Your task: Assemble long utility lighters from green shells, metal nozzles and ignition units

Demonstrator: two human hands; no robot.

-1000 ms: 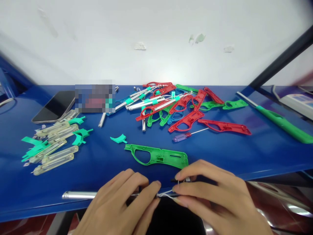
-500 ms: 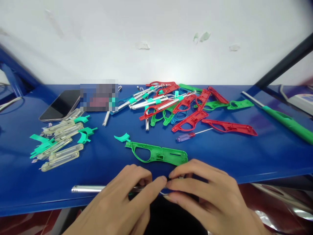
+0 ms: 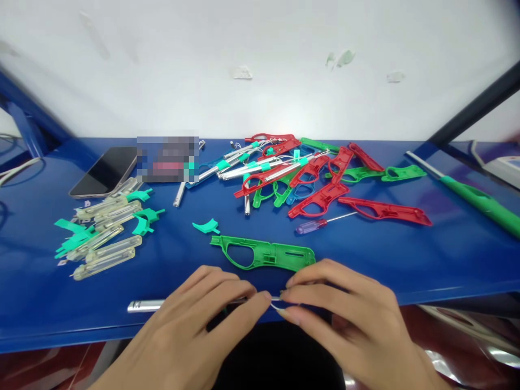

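Note:
My left hand (image 3: 199, 317) is closed around a silver lighter tube (image 3: 146, 306) near the table's front edge; the tube's slotted end sticks out to the left. A thin white wire (image 3: 277, 306) runs from beside my left thumb to my right hand (image 3: 349, 314), whose thumb and fingers pinch it. What else lies between the right fingertips is hidden. Just beyond both hands lies a green lighter handle half (image 3: 290, 259), its inner side up. A teal trigger (image 3: 207, 226) rests behind the handle's left end.
Clear fuel tanks (image 3: 108, 264) and more teal triggers lie at left, near a phone (image 3: 105, 172). Behind are several wired tubes (image 3: 249, 170) and red handle halves (image 3: 319, 200). A purple screwdriver (image 3: 312, 226) lies before them. An assembled green lighter (image 3: 479, 203) is at right.
My hands have drawn slightly apart, so more white wire shows between the fingertips. The tube has shifted a little to the right in view; the whole scene has shifted slightly too.

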